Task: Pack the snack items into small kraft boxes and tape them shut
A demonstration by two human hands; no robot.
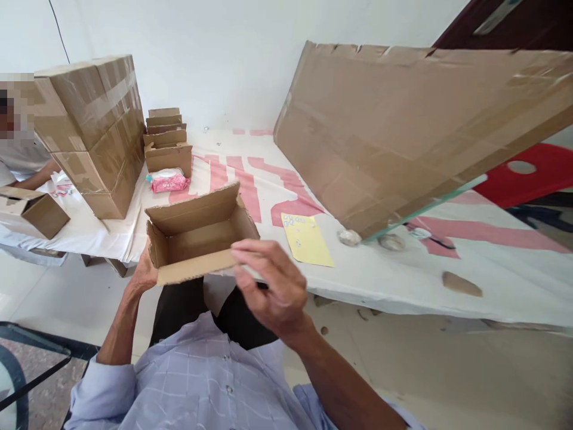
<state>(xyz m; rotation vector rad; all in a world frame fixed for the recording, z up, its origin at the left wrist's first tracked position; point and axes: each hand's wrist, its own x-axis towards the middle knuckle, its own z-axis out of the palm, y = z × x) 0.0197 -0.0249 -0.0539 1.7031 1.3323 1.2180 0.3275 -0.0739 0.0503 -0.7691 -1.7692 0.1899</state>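
Note:
A small cardboard box [203, 239] with its top open is held above my lap at the table's front edge, and its inside looks bare. My left hand [144, 269] grips the box's left end from below, with the fingers partly hidden behind the cardboard. At the near right corner, my right hand [273, 286] pinches the front flap [197, 269] between thumb and fingers. Beyond the box lies a pink wipes packet [169, 181]. To the right of it, a yellow sheet [307, 239] with several small stickers or rings lies on the cloth.
Stacked taped cartons [96, 137] stand at the left, beside a row of open cardboard boxes [168, 143]. A large cardboard panel [412, 131] leans over the right side, near tape rolls [391, 241] and a cardboard scrap [462, 283]. Another person [27, 161] sits far left.

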